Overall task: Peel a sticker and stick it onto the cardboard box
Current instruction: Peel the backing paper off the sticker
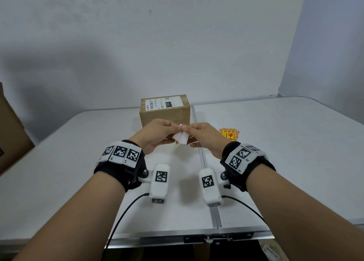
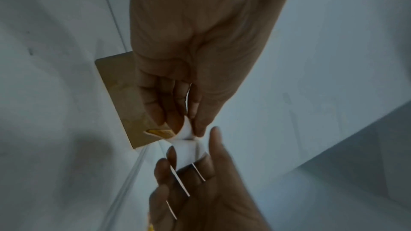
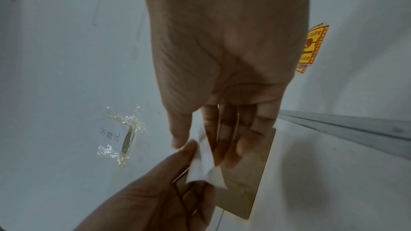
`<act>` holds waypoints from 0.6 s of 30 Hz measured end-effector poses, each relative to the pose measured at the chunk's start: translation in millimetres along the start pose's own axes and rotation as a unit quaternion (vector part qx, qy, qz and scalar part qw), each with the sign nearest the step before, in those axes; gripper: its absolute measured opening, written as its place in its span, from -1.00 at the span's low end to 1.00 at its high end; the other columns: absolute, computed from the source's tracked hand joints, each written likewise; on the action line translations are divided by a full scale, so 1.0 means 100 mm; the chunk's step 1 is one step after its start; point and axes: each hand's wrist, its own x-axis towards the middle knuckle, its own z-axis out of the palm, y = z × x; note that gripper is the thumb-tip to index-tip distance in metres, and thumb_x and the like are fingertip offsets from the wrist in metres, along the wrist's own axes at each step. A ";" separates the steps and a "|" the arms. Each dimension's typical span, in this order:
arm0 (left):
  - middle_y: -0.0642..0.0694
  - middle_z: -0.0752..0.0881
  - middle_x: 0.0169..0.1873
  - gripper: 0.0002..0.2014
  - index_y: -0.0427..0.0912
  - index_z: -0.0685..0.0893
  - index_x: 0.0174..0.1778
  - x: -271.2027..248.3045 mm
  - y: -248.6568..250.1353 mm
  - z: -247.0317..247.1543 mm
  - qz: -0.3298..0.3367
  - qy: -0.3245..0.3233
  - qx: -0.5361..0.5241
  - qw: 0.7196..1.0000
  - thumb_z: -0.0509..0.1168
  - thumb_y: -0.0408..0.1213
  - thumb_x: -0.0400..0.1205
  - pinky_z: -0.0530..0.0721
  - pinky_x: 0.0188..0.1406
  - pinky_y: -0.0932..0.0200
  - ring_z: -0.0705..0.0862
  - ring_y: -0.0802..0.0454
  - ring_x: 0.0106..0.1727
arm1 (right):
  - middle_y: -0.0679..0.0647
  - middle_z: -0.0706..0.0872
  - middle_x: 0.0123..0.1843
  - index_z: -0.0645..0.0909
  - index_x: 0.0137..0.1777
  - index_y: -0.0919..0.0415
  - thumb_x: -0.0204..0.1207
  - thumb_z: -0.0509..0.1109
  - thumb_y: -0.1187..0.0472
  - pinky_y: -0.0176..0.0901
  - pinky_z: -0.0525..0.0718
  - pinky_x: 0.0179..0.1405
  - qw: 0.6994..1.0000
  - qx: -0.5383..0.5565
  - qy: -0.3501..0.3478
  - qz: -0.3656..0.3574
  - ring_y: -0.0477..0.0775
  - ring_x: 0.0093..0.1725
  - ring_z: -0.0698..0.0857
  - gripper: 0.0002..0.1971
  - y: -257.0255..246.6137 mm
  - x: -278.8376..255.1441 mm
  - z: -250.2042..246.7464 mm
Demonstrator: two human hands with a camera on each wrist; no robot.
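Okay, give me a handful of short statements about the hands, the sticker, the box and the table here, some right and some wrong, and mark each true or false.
1. Both hands hold a white-backed sticker sheet in the air. True: the left hand and the right hand pinch it.
2. The brown cardboard box lies open. False: it is closed, with a white shipping label on top.
3. Yellow and red stickers lie right of the box. True.
4. The box rests on the floor. False: it sits on the white folding table.
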 end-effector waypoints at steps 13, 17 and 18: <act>-0.13 0.71 -0.18 -0.96 -0.25 0.73 -0.09 0.00 -0.04 -0.01 -0.066 0.046 -0.231 0.970 0.37 -0.41 0.61 0.69 -0.08 0.19 0.68 0.02 -0.15 | 0.12 0.73 -0.24 0.71 0.07 0.32 0.64 0.29 0.14 -0.33 0.63 -0.23 0.998 0.031 0.054 -0.003 -0.08 -0.30 0.69 -0.74 -0.05 0.01 -0.02; -0.13 0.74 -0.20 -0.96 -0.25 0.71 -0.12 -0.01 -0.06 0.00 -0.069 0.070 -0.261 0.960 0.36 -0.42 0.61 0.69 -0.10 0.18 0.70 0.02 -0.16 | 0.11 0.73 -0.25 0.71 0.11 0.34 0.64 0.30 0.15 -0.34 0.63 -0.25 0.997 0.042 0.067 0.006 -0.08 -0.32 0.70 -0.73 -0.04 0.02 0.00; -0.13 0.74 -0.21 -0.96 -0.25 0.70 -0.13 -0.01 -0.06 0.01 -0.070 0.075 -0.268 0.958 0.36 -0.42 0.62 0.69 -0.11 0.18 0.70 0.02 -0.16 | 0.11 0.72 -0.24 0.71 0.10 0.34 0.64 0.31 0.15 -0.34 0.63 -0.25 0.997 0.044 0.071 0.006 -0.08 -0.32 0.70 -0.73 -0.04 0.02 0.01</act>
